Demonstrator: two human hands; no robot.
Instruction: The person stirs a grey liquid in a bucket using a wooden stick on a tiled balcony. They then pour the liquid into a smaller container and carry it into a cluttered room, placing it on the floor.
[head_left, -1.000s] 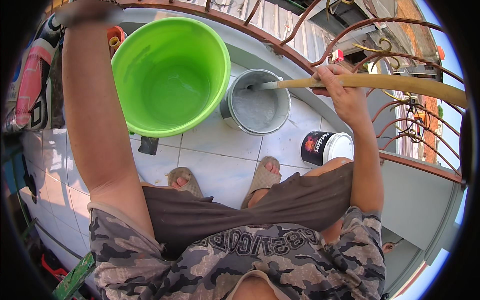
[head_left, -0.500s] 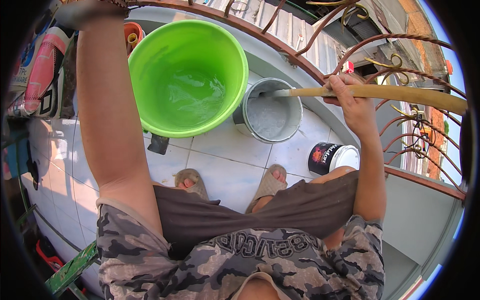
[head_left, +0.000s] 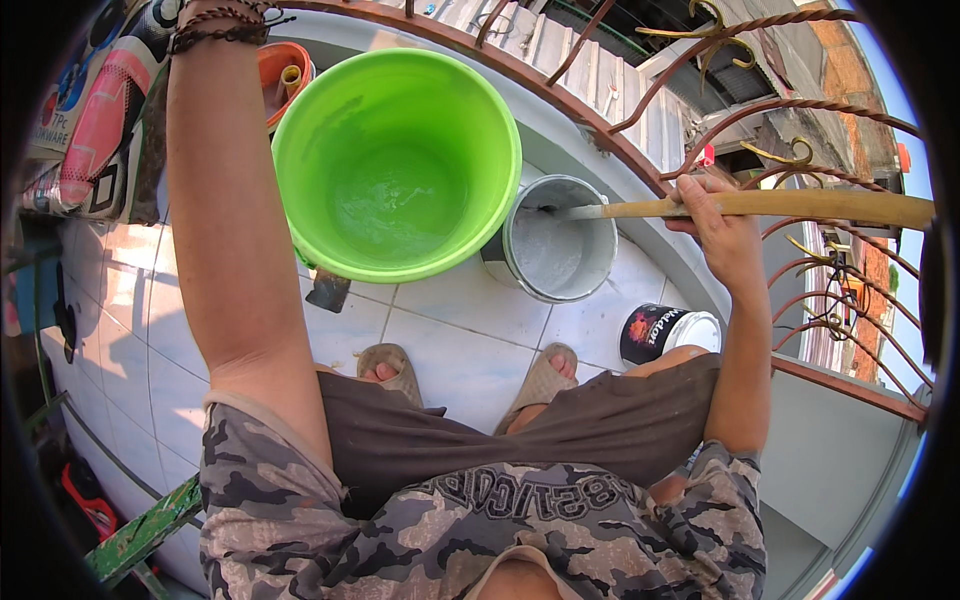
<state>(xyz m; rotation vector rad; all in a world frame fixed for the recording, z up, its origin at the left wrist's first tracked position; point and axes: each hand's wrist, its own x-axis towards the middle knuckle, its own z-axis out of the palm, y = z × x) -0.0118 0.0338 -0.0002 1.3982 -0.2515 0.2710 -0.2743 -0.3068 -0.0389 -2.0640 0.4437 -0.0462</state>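
Wooden stick [head_left: 760,205], long and stiff, probably light; lower end inside grey pail [head_left: 560,250] of whitish mix beside green bucket [head_left: 400,165]. Gripped mid-length by right hand [head_left: 725,225], fingers wrapped around. Left hand out of view.

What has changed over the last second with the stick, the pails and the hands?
Mostly the view drifted: everything sits further right in the picture. The right hand still grips the wooden stick, its tip still in the grey pail of whitish mix. The water in the green bucket rippled, then settled. The left arm stays raised, hand out of view. Nothing was let go.
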